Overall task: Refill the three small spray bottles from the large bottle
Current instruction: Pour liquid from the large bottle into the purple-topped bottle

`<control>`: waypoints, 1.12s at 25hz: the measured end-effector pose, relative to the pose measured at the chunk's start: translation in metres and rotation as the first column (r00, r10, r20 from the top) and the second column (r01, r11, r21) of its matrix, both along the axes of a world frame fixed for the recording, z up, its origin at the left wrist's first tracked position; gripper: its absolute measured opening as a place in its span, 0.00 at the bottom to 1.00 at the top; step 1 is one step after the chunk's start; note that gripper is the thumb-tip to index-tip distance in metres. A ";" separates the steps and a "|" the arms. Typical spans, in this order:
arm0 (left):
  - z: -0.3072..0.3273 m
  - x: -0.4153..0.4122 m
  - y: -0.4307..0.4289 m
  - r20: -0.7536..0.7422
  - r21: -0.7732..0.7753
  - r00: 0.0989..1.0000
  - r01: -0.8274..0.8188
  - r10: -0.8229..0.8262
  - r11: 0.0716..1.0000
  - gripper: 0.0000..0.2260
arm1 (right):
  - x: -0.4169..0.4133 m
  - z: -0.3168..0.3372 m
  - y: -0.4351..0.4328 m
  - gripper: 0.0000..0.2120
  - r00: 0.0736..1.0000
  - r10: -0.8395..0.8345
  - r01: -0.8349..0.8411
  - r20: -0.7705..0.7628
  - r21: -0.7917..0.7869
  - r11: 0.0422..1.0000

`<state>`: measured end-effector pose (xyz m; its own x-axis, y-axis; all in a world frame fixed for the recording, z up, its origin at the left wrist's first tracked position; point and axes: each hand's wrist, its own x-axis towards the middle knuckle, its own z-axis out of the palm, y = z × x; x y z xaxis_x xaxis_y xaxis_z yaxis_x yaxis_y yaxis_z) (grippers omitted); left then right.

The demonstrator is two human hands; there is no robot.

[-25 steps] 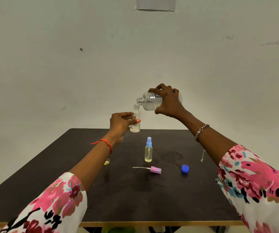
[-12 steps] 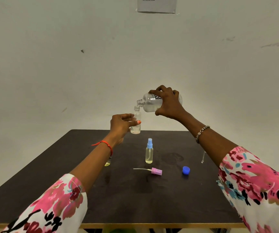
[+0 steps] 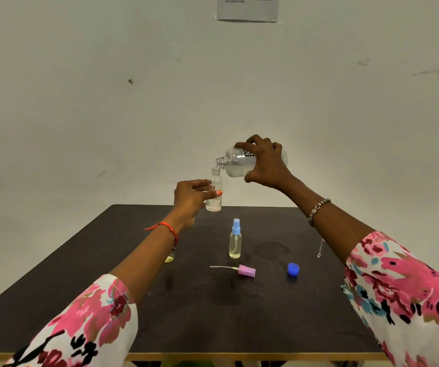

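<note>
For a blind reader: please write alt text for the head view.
The right hand tips the large bottle over the small bottle held in the left hand, above a dark table. On it are a blue-topped spray bottle, a pink sprayer head and a blue cap.

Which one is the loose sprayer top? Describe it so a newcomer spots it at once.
On the dark table, find the small blue-capped spray bottle standing near the middle. Just nearer the person lies the sprayer top, on its side. It is pink with a thin tube pointing left, unlike the round blue cap to its right.
</note>
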<state>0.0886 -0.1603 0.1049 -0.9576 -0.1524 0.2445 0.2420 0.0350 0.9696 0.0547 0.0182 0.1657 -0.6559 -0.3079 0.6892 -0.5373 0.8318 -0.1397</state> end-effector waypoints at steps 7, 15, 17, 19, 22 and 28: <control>0.001 0.000 0.000 0.004 -0.010 1.000 -0.004 0.004 1.000 0.21 | 0.001 0.001 0.000 0.35 1.000 0.000 0.000 0.001 0.001 1.000; 0.000 0.001 -0.001 -0.006 -0.001 1.000 -0.001 0.001 1.000 0.21 | 0.002 0.003 0.000 0.35 1.000 -0.001 0.001 0.006 0.006 1.000; 0.001 0.001 -0.002 -0.007 0.003 1.000 0.001 -0.001 1.000 0.21 | 0.003 0.003 -0.001 0.35 1.000 -0.003 0.003 0.007 0.009 1.000; 0.001 0.001 -0.001 -0.003 0.004 1.000 0.003 -0.003 1.000 0.21 | 0.004 0.004 0.000 0.35 1.000 -0.002 0.002 0.004 0.007 1.000; 0.001 0.001 -0.001 -0.001 0.001 1.000 0.004 -0.004 1.000 0.22 | 0.005 0.003 0.000 0.35 1.000 -0.002 0.002 0.005 0.008 1.000; -0.001 0.002 -0.001 0.006 0.003 1.000 0.007 -0.007 1.000 0.21 | 0.004 0.002 -0.001 0.35 1.000 -0.002 0.002 0.008 0.013 1.000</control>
<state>0.0903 -0.1615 0.1044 -0.9601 -0.1462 0.2385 0.2367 0.0299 0.9711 0.0590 0.0175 0.1680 -0.6619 -0.3156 0.6799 -0.5344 0.8348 -0.1327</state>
